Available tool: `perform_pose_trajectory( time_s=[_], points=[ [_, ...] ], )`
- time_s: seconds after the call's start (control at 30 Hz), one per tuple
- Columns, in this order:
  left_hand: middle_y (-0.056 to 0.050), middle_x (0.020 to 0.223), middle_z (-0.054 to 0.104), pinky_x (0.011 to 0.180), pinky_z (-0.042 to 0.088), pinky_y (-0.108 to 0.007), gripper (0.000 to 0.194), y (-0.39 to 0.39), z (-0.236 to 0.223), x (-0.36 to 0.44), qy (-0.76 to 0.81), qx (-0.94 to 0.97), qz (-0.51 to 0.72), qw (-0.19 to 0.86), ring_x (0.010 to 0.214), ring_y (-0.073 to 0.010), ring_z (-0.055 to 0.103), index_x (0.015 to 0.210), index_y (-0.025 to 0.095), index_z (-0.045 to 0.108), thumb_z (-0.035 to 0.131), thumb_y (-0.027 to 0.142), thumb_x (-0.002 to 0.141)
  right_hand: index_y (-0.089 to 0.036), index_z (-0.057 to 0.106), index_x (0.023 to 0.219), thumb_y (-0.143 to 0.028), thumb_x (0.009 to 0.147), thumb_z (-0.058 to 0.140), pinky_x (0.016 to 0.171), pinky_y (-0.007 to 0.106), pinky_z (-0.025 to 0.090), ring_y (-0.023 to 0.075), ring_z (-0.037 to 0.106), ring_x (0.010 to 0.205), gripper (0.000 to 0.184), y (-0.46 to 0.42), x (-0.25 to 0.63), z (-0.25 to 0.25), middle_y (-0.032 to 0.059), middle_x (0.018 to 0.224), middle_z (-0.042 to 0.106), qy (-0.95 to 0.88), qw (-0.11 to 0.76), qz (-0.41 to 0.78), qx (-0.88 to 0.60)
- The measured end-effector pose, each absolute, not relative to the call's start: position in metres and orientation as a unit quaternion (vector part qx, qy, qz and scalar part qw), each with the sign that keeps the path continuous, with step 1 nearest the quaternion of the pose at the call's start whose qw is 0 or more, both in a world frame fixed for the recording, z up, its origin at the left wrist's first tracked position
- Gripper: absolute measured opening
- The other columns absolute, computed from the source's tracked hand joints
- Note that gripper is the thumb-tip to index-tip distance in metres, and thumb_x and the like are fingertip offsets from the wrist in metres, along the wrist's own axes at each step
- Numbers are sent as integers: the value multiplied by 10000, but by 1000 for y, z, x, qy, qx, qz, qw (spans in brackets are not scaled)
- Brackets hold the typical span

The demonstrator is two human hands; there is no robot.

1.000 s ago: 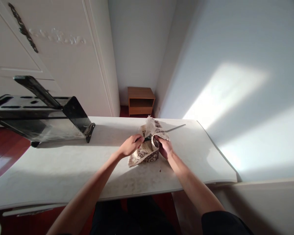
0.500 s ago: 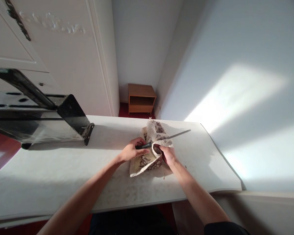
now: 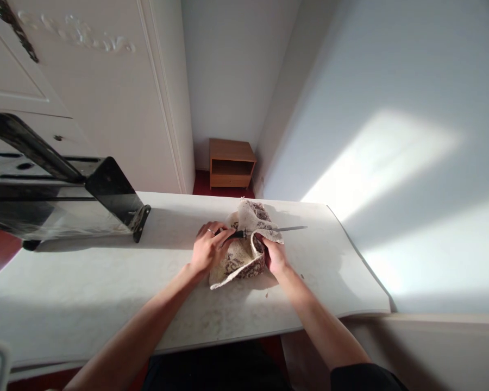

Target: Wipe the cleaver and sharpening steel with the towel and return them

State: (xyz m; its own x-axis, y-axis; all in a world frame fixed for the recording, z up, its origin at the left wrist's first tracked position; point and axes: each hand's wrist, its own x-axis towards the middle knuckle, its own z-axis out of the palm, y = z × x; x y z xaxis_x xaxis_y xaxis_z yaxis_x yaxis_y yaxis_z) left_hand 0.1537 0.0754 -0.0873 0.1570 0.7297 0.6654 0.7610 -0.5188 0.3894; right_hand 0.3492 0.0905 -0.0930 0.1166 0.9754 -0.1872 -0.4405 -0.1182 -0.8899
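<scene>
Knife (image 3: pixel 292 228) — handle in left hand (image 3: pixel 207 248), cloth (image 3: pixel 249 239) around its blade.

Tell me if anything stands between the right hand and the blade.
Yes, the patterned cloth: the right hand grips it, and a fold lies between the fingers and the blade. The blade's far end sticks out bare; any contact inside the fold is hidden.

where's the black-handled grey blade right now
In the head view, the black-handled grey blade is near the centre, its handle in the left hand, its tip jutting right past the brown-patterned beige cloth.
</scene>
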Motion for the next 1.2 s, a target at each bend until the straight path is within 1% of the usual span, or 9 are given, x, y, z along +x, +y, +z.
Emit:
perform_pose_trajectory(
  time_s=[0.07,0.13,0.33,0.43,0.6,0.7,0.83,0.97,1.2],
  points=[
    [-48,909,684,810,438,-328,160,78,-86,151,-495,-747,-439,63,843,-194,574,981,271,739,625,316,878,-187,695,799,-241,497,866,840,386,584,244,712,848,352,92,351,-94,34,844,755,-252,595,609,-459],
    [-43,858,689,813,428,-339,161,82,-86,147,-496,-744,-443,60,815,-198,573,977,270,744,640,322,865,-190,693,792,-231,495,860,810,361,592,232,711,820,343,94,352,-96,24,810,751,-216,596,617,-466],
    [-67,879,710,849,452,-325,233,87,-81,138,-527,-701,-464,-125,853,-217,615,920,215,734,677,404,796,-200,687,785,-218,543,822,724,302,598,175,687,736,278,100,360,-100,2,783,736,-187,613,609,-468],
    [-49,861,713,727,472,-272,296,84,-74,137,-557,-652,-465,-220,776,-195,623,882,209,731,707,469,742,-193,685,802,-240,560,824,723,296,594,178,685,754,284,104,365,-102,10,803,736,-188,633,600,-451],
    [1,594,605,535,390,-214,306,82,-62,138,-579,-563,-496,-319,577,-125,543,697,162,698,758,461,675,-175,681,849,-263,576,835,761,295,587,187,691,803,326,109,373,-104,18,812,730,-190,651,589,-439],
    [29,501,540,460,354,-202,309,86,-57,136,-597,-454,-539,-383,476,-96,485,699,156,673,795,428,622,-171,677,876,-261,572,836,777,317,587,198,692,830,355,110,375,-104,27,854,733,-186,663,581,-434],
    [50,425,487,374,253,-191,341,94,-58,130,-583,-349,-605,-415,391,-74,400,724,158,625,793,437,624,-183,675,869,-227,574,819,731,293,587,173,689,791,331,112,376,-105,8,849,733,-180,672,573,-433],
    [52,489,530,399,292,-191,343,101,-65,125,-534,-320,-659,-421,408,-64,417,776,155,595,803,380,623,-192,686,883,-198,600,795,694,278,587,170,695,789,303,113,376,-105,11,877,741,-184,667,572,-441],
    [19,737,634,614,464,-223,489,105,-72,125,-476,-303,-694,-447,606,-81,560,904,154,587,856,342,541,-200,691,891,-250,629,815,761,291,601,179,713,828,295,114,377,-105,17,907,753,-197,681,557,-432]
  ],
)
